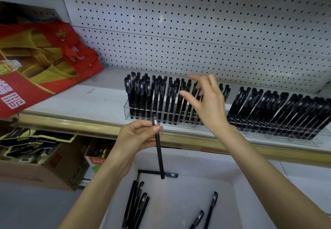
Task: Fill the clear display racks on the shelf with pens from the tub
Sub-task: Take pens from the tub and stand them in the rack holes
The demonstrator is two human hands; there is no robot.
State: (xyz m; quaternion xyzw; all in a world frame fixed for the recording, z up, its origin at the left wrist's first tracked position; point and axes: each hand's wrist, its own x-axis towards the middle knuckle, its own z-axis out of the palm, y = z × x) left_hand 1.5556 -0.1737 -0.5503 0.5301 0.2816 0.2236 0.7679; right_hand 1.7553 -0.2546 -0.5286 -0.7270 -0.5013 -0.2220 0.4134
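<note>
Two clear display racks stand side by side on the white shelf (75, 101), both holding several upright black pens: the left rack (128, 111) and the right rack (286, 132). My left hand (138, 137) pinches one black pen (159, 155) near its cap, the pen hanging almost upright above the white tub (231, 202). My right hand (206, 103) hovers in front of the left rack with spread, relaxed fingers and holds nothing. Several loose black pens (136, 205) lie in the tub below.
A white pegboard (197, 31) backs the shelf. Red and gold gift bags (41, 62) lie on the shelf's left end. Below left, a cardboard box (35, 171) holds dark packets. A gold strip (71, 123) runs along the shelf's front edge.
</note>
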